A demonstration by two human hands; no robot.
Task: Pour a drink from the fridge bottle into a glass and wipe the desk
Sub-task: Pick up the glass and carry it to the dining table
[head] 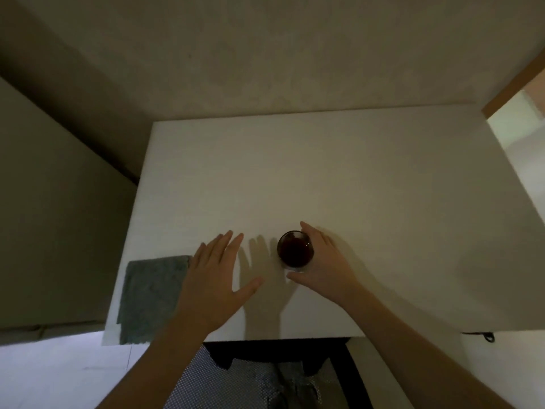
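Hands rest over the big white flat desk (324,172). Left hand (215,276) is flat with fingers spread, a grey square cloth (150,296) just left of it. Right hand (321,267) wraps the small round glass of dark drink (295,250).

You see a matt, smooth white worktop (339,172) with a faint fine grain, a clear glossy glass (295,250) of dark liquid standing on it, and at your left a grey-green cloth (150,296) whose napped, towel-like pile looks soft and rough.
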